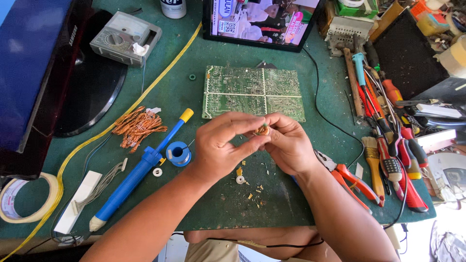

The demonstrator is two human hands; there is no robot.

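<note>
My left hand [224, 143] and my right hand [289, 145] meet over the green mat, fingertips pinched together on a small coil wound with copper wire [263, 130]. Most of the coil is hidden by my fingers. Just behind the hands lies a green circuit board [252, 92], solder side up. Small bits of scrap and a tiny white ring [240, 179] lie on the mat under my hands.
Left of my hands: a blue desoldering pump [141, 170], a solder spool [178, 153], a tangle of copper wire [138, 127], a multimeter [125, 38], a tape roll [24, 199]. Right: red-handled pliers [354, 182], a brush [373, 160], several screwdrivers [393, 145]. A screen [262, 22] stands behind.
</note>
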